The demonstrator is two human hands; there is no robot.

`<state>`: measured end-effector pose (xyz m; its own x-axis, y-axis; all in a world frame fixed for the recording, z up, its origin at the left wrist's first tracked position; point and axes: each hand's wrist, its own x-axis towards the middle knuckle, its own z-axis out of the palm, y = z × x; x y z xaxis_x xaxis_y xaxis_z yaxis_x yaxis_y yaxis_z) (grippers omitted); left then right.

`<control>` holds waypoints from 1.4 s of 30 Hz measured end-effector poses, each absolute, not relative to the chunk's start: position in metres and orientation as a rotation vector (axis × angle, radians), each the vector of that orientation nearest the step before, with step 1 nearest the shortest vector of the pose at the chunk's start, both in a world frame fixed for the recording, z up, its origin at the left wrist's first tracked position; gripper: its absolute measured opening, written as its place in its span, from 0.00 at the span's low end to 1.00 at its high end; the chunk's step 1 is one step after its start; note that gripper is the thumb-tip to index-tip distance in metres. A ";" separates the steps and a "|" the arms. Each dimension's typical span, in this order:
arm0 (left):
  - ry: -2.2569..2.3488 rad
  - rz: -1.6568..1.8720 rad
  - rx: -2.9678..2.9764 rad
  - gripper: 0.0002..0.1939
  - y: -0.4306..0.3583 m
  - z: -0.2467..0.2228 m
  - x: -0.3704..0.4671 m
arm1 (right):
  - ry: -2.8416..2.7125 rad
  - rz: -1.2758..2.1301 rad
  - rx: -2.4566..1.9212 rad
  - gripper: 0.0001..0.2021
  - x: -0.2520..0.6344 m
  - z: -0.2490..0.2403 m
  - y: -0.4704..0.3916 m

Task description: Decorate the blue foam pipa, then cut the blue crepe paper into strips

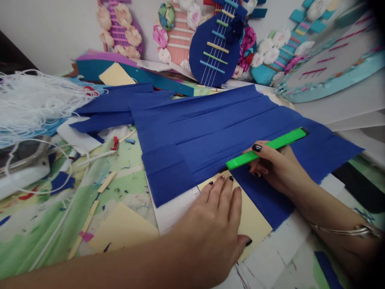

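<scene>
My left hand [218, 224] lies flat with its fingers spread, pressing on a cream card [254, 210]. The card rests over a large sheet of blue crepe paper [207, 128], which has long creases and spreads across the middle of the table. My right hand [275, 164] is closed around a bright green utility knife [270, 147] with a dark end cap; no blade can be made out. The knife is held slanting above the blue paper, just past the card's far corner. White sheets [177, 210] lie under the blue paper.
Paper guitars, one a blue guitar [210, 52], stand along the wall at the back. White string [39, 100] is heaped at the left, near a phone [27, 160]. Another cream card [123, 228] and paper scraps lie at the left. A black object [357, 186] is at the right.
</scene>
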<state>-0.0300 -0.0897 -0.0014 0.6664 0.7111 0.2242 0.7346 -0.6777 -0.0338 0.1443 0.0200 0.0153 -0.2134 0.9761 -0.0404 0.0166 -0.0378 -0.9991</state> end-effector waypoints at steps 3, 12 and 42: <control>-1.207 -0.300 -2.752 0.33 -0.090 -0.002 -0.030 | -1.384 1.421 -1.142 0.13 0.142 0.016 0.019; -1.212 -0.323 -2.736 0.33 -0.091 -0.003 -0.030 | -1.381 1.433 -1.134 0.11 0.141 0.014 0.018; -1.196 -0.312 -2.750 0.33 -0.091 -0.002 -0.030 | -1.394 1.326 -1.143 0.09 0.152 0.012 0.028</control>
